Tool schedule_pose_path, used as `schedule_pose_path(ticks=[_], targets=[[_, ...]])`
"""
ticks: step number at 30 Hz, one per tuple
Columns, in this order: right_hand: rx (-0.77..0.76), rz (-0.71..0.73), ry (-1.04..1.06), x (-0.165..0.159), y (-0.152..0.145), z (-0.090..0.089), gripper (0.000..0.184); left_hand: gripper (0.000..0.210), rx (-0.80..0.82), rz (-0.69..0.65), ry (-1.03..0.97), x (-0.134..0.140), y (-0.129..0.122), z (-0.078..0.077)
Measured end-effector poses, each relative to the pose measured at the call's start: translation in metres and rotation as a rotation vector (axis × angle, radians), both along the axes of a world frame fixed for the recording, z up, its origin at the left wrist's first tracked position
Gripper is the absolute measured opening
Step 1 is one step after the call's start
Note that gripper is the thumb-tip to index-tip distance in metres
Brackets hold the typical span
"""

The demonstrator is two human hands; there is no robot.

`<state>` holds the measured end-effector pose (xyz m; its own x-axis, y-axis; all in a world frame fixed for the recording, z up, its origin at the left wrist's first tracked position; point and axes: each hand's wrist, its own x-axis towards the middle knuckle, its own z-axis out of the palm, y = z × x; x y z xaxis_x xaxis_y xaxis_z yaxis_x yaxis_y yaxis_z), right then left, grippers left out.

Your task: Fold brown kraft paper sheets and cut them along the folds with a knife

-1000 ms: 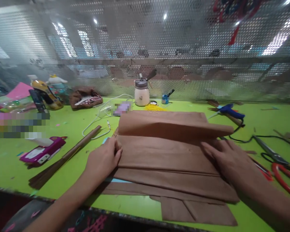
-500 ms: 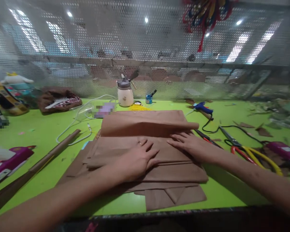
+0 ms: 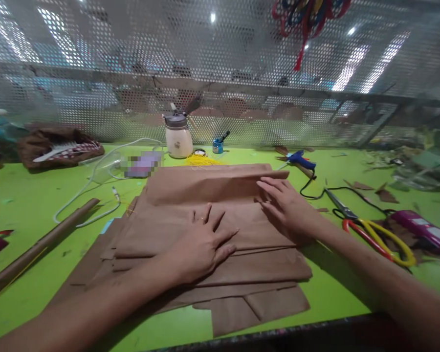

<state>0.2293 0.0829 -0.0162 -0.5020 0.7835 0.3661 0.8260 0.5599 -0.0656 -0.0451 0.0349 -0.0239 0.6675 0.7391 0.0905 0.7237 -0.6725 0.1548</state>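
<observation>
Green table [image 3: 29, 195] — paper flap [image 3: 205, 188] now less curled

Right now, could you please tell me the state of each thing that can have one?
Brown sheet: far flap raised
Left hand: spread on the sheet
Right hand: at the flap, grip unclear
Scissors: lying, blades look closed
Bottle: upright, lid on
Blue jar: upright
White cable: one end loose
Brown pouch: open

Matt, creased brown paper [image 3: 154, 225] lies under the left grip [image 3: 200, 249]; right of the right grip [image 3: 288, 203], scissors [image 3: 353, 216] show metal blades, smooth plastic-looking handles [image 3: 407, 250]; beyond both, perforated metal screen [image 3: 234, 88].
</observation>
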Motion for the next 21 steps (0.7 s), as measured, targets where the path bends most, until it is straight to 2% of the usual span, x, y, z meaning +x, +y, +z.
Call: schedule_pose_path(ticks=[4, 7, 9, 11, 14, 16, 21], targets=[[-0.101, 0.037, -0.018, 0.018, 0.027, -0.012, 0.044, 0.043, 0.032, 0.008, -0.024, -0.001, -0.001, 0.0], [-0.091, 0.043, 0.104, 0.029, 0.026, -0.016, 0.036, 0.043, 0.045, 0.024, -0.022, 0.0, -0.001, 0.0], [-0.026, 0.012, 0.218, 0.027, 0.011, -0.012, 0.033, 0.043, 0.054, 0.027, -0.008, 0.0, -0.001, 0.0], [0.01, 0.01, 0.241, 0.016, -0.013, -0.006, 0.032, 0.043, 0.071, 0.018, 0.004, 0.0, 0.001, -0.002], [-0.131, 0.117, -0.005, -0.009, -0.051, -0.004, 0.036, 0.042, 0.12, 0.002, 0.014, -0.001, 0.005, -0.006], [-0.205, 0.132, -0.101, -0.021, -0.067, -0.007, 0.041, 0.043, 0.151, -0.012, 0.025, -0.003, 0.009, -0.008], [-0.3, 0.094, -0.129, -0.024, -0.073, -0.012, 0.048, 0.045, 0.199, -0.009, 0.075, -0.004, 0.02, -0.007]])
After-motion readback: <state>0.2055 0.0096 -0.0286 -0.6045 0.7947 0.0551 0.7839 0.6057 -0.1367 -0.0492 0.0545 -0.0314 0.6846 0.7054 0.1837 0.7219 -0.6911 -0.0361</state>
